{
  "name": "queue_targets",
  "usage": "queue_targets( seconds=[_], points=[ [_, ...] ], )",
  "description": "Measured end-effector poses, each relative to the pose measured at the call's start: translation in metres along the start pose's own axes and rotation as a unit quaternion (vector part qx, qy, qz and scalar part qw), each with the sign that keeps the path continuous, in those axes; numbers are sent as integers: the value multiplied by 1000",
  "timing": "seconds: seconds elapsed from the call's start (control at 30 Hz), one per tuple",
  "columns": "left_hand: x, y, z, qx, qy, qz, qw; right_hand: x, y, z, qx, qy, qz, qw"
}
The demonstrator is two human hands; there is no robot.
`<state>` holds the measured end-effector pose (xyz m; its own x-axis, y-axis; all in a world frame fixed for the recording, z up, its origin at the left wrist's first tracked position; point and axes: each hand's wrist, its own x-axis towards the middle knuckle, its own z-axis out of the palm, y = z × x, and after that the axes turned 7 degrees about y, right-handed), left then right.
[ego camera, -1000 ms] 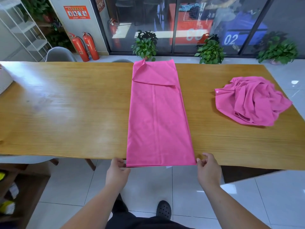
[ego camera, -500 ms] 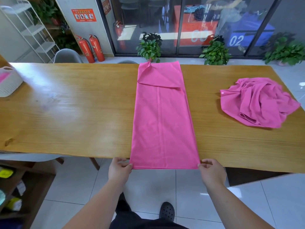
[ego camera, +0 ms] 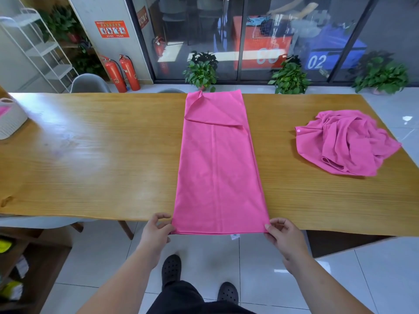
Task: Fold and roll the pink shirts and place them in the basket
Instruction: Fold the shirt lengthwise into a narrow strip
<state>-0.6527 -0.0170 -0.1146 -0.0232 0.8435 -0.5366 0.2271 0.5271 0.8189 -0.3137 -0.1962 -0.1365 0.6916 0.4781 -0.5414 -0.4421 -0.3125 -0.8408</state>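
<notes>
Corners taken, ready to roll.
My left hand [ego camera: 156, 232] and right hand [ego camera: 284, 236], only beside it a second ago, now pinch the near corners of the folded shirt [ego camera: 217, 166] at the near edge of the table [ego camera: 102, 166]; rolling can start, I judge.

The white basket [ego camera: 11, 123] is cut off by the left edge; only part of its wall and a sliver of something pink inside show. The tabletop [ego camera: 90, 155] runs out of view at its left end and near right corner. A small white tag [ego camera: 234, 237] peeks from under the near hem of the folded shirt [ego camera: 217, 166], its print too small to read. The crumpled shirt [ego camera: 347, 143] buries most of its shape in its own folds.
</notes>
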Motion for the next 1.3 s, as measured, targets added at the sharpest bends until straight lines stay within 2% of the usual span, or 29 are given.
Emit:
queue_targets(
  seconds=[0.13,0.23,0.37,0.47,0.57,0.63,0.7,0.77,0.83,0.93,1.03,1.1,1.17,1.2,1.23,1.3],
  points=[
    [6,6,-1,10,-40,2,999,1,-9,0,-78,-78,-10,994],
    [8,17,2,17,-71,-2,997,1,-19,6,-185,-94,-37,977],
    [12,31,4,63,-114,10,991,2,-40,23,-230,-97,-49,967],
    [22,52,-1,48,-129,8,990,1,-71,34,-208,-78,-44,974],
    [20,90,-14,-140,-155,37,977,-18,-113,40,-98,-65,-88,989],
    [17,101,-23,-186,-169,69,965,-29,-125,40,-16,-77,-110,991],
    [19,90,-28,-123,-163,84,975,-32,-116,39,-29,-78,-103,991],
    [21,62,-30,-12,-140,75,987,-35,-90,38,-101,-61,-57,991],
    [20,35,-31,92,-142,62,984,-38,-60,36,-156,-63,-10,986],
    [15,14,-32,153,-151,22,976,-43,-38,31,-180,-75,25,980],
    [16,22,-34,123,-162,-1,979,-42,-43,31,-168,-56,29,984],
    [21,39,-36,4,-181,-18,983,-40,-59,34,-116,-54,6,992],
    [24,62,-43,-148,-222,-20,964,-44,-75,35,7,-84,-9,996],
    [24,71,-49,-185,-236,-10,954,-47,-79,34,65,-93,-15,993],
    [24,76,-54,-186,-241,2,953,-49,-79,33,91,-92,-20,991],
    [24,70,-60,-95,-229,15,969,-54,-65,30,30,-68,-15,997]
  ],
)
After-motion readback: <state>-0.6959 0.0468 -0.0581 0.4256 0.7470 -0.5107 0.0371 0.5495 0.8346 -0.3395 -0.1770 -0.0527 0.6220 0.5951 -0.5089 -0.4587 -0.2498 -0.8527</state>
